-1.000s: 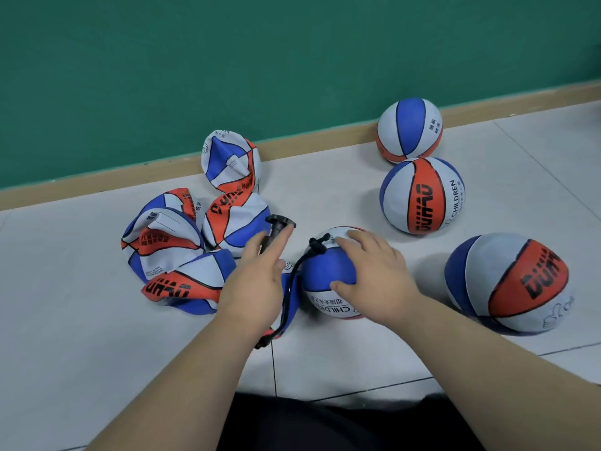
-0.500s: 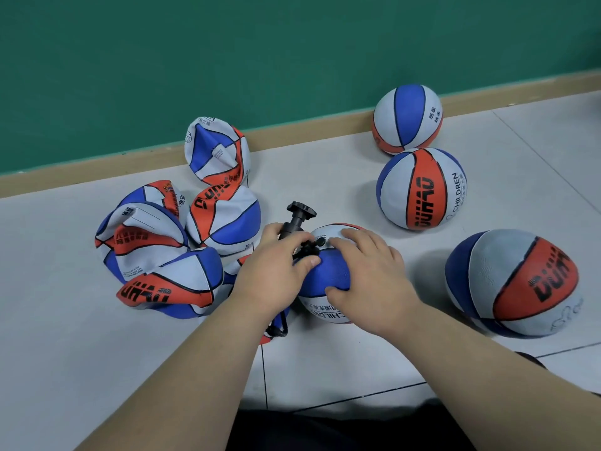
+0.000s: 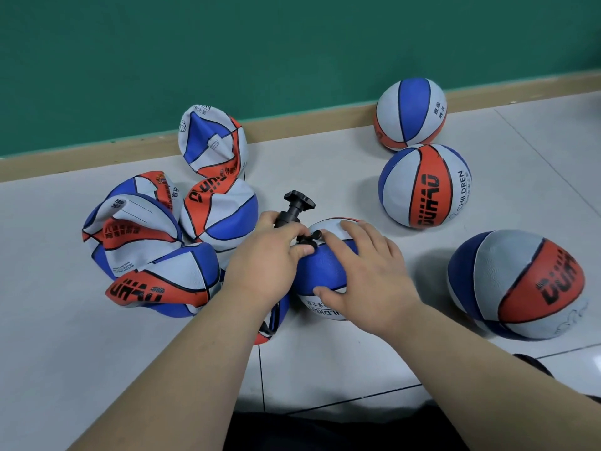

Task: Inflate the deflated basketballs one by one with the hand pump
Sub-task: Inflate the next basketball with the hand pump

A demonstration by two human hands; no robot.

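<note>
While the head camera looks down at the tiled floor (image 3: pixel 97 369), I see the left hand (image 3: pixel 263 265) with its fingers (image 3: pixel 291 227) curled round the black hand pump (image 3: pixel 297 206), whose handle sticks up above the knuckles. The right hand (image 3: pixel 367 271) lies on the blue-panelled basketball (image 3: pixel 322 268) at centre, its fingers spread and fairly straight. Deflated basketballs (image 3: pixel 136 242) lie heaped to the left, and three round balls (image 3: pixel 426 187) sit on the right.

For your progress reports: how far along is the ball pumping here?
Done: on the right, the far ball, middle ball and near ball look full. In hand: the right hand steadies a fourth ball while the left hand holds the pump against it. Left: the heap of flat balls.
</note>
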